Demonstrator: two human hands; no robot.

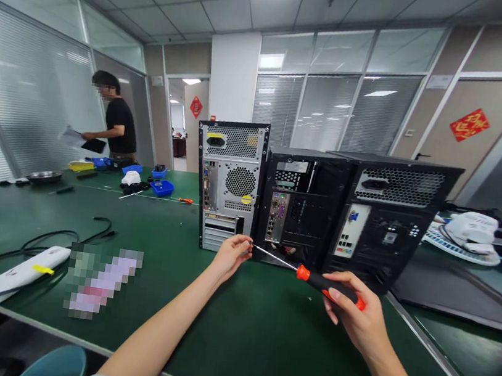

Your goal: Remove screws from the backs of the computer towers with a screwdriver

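My right hand (358, 306) grips the black and orange handle of a screwdriver (319, 281), its thin shaft pointing left. At the shaft's tip, my left hand (232, 256) has thumb and fingers pinched together; whatever they hold is too small to make out. Both hands are in front of three computer cases standing side by side, their backs facing me. My left fingertips are near the lower right corner of the silver-backed case (229, 207). Behind the screwdriver are the middle black case (305, 220), with an open bay near its top, and the right black case (378, 231).
On the green table (257, 344), a white power strip (24, 274) and black cables lie left. Blue trays (161, 188) and a metal bowl (44, 176) sit farther back. A black flat panel (460, 292) lies right. A person (119, 126) holding papers stands beyond the table.
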